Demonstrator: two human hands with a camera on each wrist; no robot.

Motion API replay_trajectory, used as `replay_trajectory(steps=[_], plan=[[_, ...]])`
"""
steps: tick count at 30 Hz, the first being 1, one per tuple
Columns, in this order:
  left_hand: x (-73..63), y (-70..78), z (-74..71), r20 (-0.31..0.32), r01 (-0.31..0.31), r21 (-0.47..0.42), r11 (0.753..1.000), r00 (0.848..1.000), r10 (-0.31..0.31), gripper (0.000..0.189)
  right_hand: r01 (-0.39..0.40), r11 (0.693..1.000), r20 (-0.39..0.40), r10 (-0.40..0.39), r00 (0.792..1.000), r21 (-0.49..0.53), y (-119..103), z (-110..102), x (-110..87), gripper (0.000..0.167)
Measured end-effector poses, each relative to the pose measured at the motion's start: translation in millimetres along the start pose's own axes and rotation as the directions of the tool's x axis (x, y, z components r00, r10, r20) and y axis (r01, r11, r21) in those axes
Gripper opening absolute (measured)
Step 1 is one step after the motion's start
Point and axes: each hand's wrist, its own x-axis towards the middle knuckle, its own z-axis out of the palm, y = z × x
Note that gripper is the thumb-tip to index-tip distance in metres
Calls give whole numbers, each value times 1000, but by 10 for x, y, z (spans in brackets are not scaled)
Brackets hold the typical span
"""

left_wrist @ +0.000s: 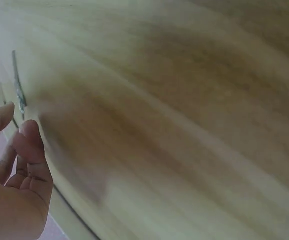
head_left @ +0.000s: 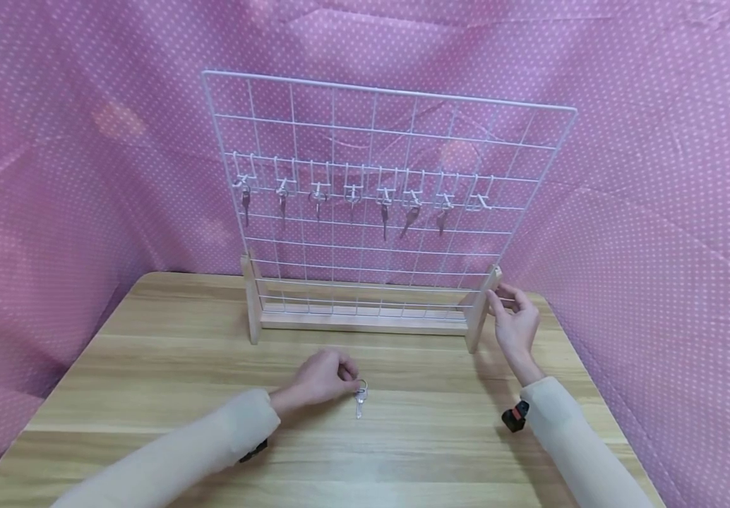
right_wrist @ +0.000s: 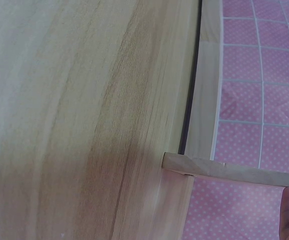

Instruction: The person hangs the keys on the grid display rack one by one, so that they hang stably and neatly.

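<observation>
A small silver key (head_left: 360, 401) with a ring is at the table's front middle. My left hand (head_left: 323, 377) is at its ring; in the left wrist view the thumb and forefinger stand apart just short of the key (left_wrist: 18, 82). Behind stands a white wire grid rack (head_left: 365, 250) on a wooden stand. My right hand (head_left: 516, 321) grips the stand's right wooden post (head_left: 481, 314), thumb at its near edge. The right wrist view shows fingertips (right_wrist: 287, 205) against the post's outer side; the rest of that hand is cut off.
Several hooks along the grid carry keys (head_left: 385, 215) on rings. The rightmost hook (head_left: 479, 202) bears no key. Pink dotted cloth (head_left: 657, 212) hangs behind and beside the wooden table (head_left: 428, 437). The stand's low crossbar (head_left: 365, 323) runs between its posts.
</observation>
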Motion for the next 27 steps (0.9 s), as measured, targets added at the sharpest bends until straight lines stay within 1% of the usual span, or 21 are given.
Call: replay_trajectory(steps=[4, 8, 13, 18, 22, 27], plan=[[15, -45, 55, -9, -20, 27, 999, 1000, 20, 15, 4, 1000, -1, -4, 1000, 1, 6, 1, 0, 29], [25, -52, 87, -20, -32, 52, 998, 999, 33, 15, 6, 1000, -3, -6, 1000, 3, 10, 0, 0, 29], [36, -33, 98, -18, -19, 52, 998, 1000, 20, 13, 9, 1000, -4, -9, 1000, 7, 12, 0, -1, 29], [36, 4, 106, -9, 20, -3, 1000, 1000, -20, 12, 6, 1000, -7, -6, 1000, 8, 7, -7, 0, 28], [42, 13, 123, -22, 42, -50, 998, 999, -43, 11, 6, 1000, -7, -6, 1000, 11, 4, -5, 0, 28], [67, 38, 120, -40, 69, -147, 987, 996, -75, 12, 10, 1000, -1, -10, 1000, 15, -2, 0, -6, 28]])
